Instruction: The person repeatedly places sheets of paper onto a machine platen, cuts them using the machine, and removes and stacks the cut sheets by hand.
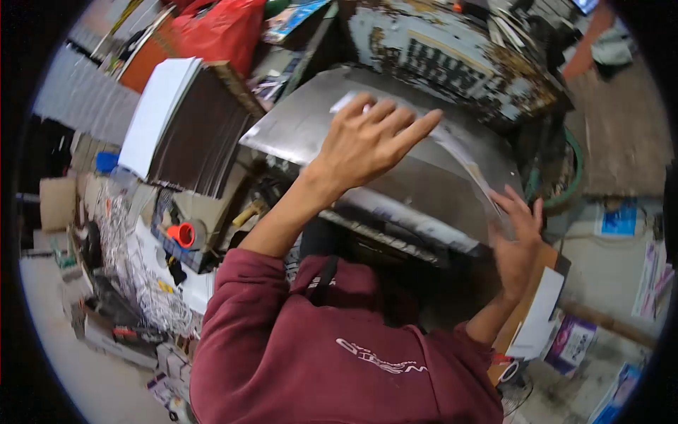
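My left hand (pixel 371 145) is above a grey metal plate (pixel 304 116), fingers curled and thumb stretched to the right. Its fingertips are hidden from me, and a bit of white (pixel 342 104) shows just past the knuckles. On the right, my right hand (pixel 519 230) grips the near end of a thin, pale sheet of paper (pixel 462 159), slightly blurred. The sheet bends upward along the plate's right side, toward my left thumb. Behind the plate rises a worn, rusty machine body (pixel 385 42) with peeling paint.
A thick stack of sheets (pixel 201 134) stands at the left of the plate, near a red bag (pixel 219 32). Lower left are a red-orange ring (pixel 185 234) and a heap of white strips (pixel 138 261). A green hose (pixel 573 169) curves at the right, above purple packs (pixel 571 343).
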`<move>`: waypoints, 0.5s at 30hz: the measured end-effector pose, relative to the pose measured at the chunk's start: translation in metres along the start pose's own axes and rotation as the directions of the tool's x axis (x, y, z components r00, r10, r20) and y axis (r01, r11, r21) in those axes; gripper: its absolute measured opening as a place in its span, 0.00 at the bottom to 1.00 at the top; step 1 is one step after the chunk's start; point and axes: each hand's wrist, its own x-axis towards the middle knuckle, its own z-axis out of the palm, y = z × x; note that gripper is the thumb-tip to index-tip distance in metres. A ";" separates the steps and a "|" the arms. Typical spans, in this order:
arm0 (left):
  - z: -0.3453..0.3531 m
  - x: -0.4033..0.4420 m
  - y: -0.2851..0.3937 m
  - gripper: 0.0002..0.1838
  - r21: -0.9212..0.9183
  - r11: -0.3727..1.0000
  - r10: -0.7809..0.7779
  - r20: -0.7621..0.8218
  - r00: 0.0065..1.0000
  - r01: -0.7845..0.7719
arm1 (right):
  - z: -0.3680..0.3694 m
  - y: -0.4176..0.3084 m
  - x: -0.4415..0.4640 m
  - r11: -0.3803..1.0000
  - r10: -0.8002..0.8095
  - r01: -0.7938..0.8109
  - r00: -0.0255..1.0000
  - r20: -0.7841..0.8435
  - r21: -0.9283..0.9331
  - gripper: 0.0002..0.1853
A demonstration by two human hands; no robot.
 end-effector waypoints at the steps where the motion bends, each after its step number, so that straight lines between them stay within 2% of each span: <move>1: -0.023 0.012 -0.009 0.28 0.000 1.000 0.015 -0.199 0.980 -0.015 | 0.001 -0.002 0.001 0.994 0.027 -0.035 0.997 -0.077 -0.100 0.11; 2: -0.042 0.022 -0.015 0.28 0.000 0.999 0.032 -0.392 0.919 -0.035 | 0.002 -0.010 0.004 0.977 0.193 -0.175 0.969 -0.155 0.123 0.12; 4: -0.073 0.008 -0.061 0.30 0.178 0.969 -0.054 -0.522 0.851 0.171 | 0.017 0.026 -0.004 0.889 0.380 -0.186 0.809 -0.448 0.417 0.12; 6: -0.105 -0.014 -0.126 0.31 0.246 0.910 -0.108 -0.635 0.765 0.333 | 0.001 0.025 -0.006 0.776 0.387 -0.083 0.845 -0.369 0.625 0.12; 7: -0.118 -0.041 -0.163 0.32 0.399 0.794 -0.181 -0.566 0.805 0.459 | 0.003 0.048 -0.015 0.784 0.339 0.003 0.835 -0.434 0.620 0.10; 8: -0.128 -0.062 -0.192 0.34 0.444 0.701 -0.335 -0.486 0.807 0.558 | 0.003 0.050 -0.019 0.851 0.318 -0.028 0.823 -0.472 0.525 0.08; 9: -0.128 -0.091 -0.232 0.40 0.456 0.658 -0.428 -0.427 0.796 0.599 | 0.002 0.051 -0.022 0.905 0.293 -0.062 0.810 -0.508 0.421 0.07; 10: -0.121 -0.134 -0.287 0.49 0.441 0.579 -0.631 -0.289 0.720 0.685 | 0.001 0.052 -0.024 0.946 0.260 -0.099 0.801 -0.539 0.309 0.06; 11: -0.113 -0.171 -0.318 0.54 0.505 0.402 -0.843 -0.120 0.524 0.763 | 0.002 0.054 -0.027 0.923 0.317 -0.125 0.783 -0.536 0.364 0.07; 12: -0.103 -0.199 -0.336 0.55 0.622 0.239 -0.963 0.052 0.266 0.745 | 0.003 0.057 -0.030 0.930 0.325 -0.166 0.789 -0.521 0.329 0.07; 13: -0.088 -0.239 -0.372 0.54 0.643 0.235 -0.970 0.206 0.131 0.729 | 0.005 0.061 -0.035 0.933 0.336 -0.208 0.793 -0.508 0.292 0.08; 14: -0.084 -0.239 -0.345 0.48 0.607 0.264 -0.964 0.155 0.214 0.750 | 0.006 0.062 -0.039 0.934 0.349 -0.254 0.797 -0.493 0.251 0.08; 15: -0.083 -0.241 -0.334 0.45 0.592 0.317 -0.946 0.138 0.295 0.741 | 0.007 0.055 -0.038 0.959 0.282 -0.235 0.824 -0.491 0.158 0.06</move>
